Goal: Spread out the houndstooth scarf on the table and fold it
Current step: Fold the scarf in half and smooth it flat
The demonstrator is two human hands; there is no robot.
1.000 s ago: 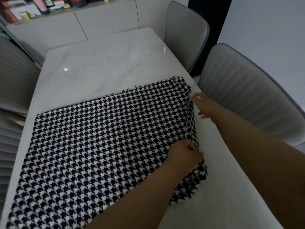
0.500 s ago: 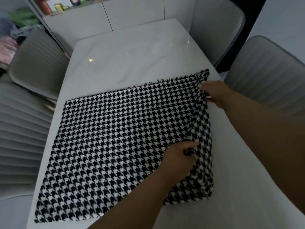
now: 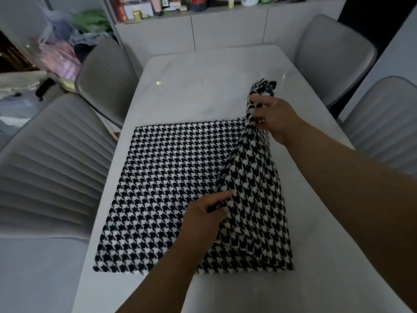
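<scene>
- No text, label, brand or number can be read; the packages on the cabinet top are too blurred.

The houndstooth scarf is a black-and-white checked cloth with short frayed fringe along its far and near edges, and most of it lies flat and smooth across the pale tabletop, its near edge close to the tabletop's near side. Its right-hand portion is lifted off the surface and drawn up into a tall, tapering fold that leans over the flat part, with the far right corner bunched and standing highest, fringe pointing up. The near right corner stays down on the tabletop, where the layers overlap.
</scene>
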